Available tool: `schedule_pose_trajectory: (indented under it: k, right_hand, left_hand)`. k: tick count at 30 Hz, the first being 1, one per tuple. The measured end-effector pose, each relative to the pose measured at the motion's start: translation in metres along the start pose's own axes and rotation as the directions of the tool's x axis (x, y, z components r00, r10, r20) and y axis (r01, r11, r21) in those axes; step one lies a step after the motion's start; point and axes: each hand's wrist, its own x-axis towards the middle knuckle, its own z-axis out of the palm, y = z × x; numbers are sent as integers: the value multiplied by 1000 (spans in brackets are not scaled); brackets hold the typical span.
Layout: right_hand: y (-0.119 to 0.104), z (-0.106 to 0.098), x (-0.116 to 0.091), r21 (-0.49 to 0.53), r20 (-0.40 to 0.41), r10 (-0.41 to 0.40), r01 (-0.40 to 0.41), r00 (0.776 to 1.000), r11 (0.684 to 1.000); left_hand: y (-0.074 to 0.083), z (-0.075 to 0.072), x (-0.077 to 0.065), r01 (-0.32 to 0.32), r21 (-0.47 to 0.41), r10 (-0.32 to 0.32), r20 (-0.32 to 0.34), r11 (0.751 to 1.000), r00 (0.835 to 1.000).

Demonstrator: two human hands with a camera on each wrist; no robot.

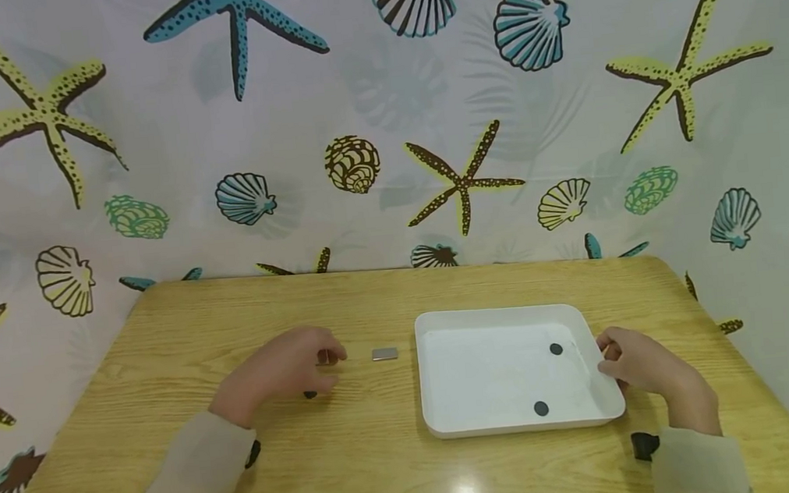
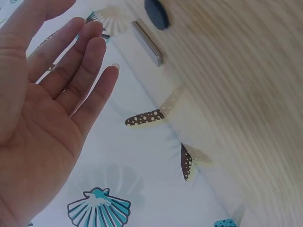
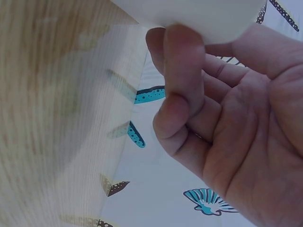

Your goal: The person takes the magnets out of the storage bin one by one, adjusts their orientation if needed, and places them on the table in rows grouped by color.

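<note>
A white rectangular tray (image 1: pixel 495 426) sits on the table with two small dark discs inside, one disc (image 1: pixel 556 349) towards the back and another disc (image 1: pixel 541 408) towards the front. At the tray's right side my right hand (image 1: pixel 647 365) pinches the rim; in the right wrist view its fingers (image 3: pixel 182 66) bend against the white edge. My left hand (image 1: pixel 282 370) hovers over the table left of the tray, fingers relaxed and holding nothing visible. Close by lie a small silver bar (image 1: pixel 385 354) and a dark disc (image 1: pixel 310 395) partly hidden by that hand. The left wrist view shows a disc (image 2: pixel 156 13) beside a bar (image 2: pixel 147 43).
The wooden table (image 1: pixel 358 477) ends at a back edge against a white curtain (image 1: pixel 352 86) printed with starfish and shells. The curtain also hangs along both sides. Dark wrist straps (image 1: pixel 644 445) show near the sleeves.
</note>
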Motion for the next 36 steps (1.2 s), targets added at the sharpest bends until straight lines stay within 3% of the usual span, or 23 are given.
schedule_pose_trajectory:
  k: [7, 14, 25, 36]
  right_hand:
    - [-1, -1, 1, 0, 1, 6, -6, 1000, 1000]
    - [-2, -2, 2, -10, 1, 7, -7, 1000, 1000]
    - [0, -1, 4, 4, -2, 1, -1, 1000, 1000]
    - [1, 0, 3, -5, -5, 17, -17, 1000, 1000]
  left_hand:
    - [9, 5, 17, -99, 33, 99, -3, 995, 995]
    - [24, 10, 29, -138, 43, 139, -19, 990, 990]
    - [55, 18, 53, -221, 74, 223, -9, 972, 975]
    - [94, 19, 78, -279, 23, 279, 21, 960, 960]
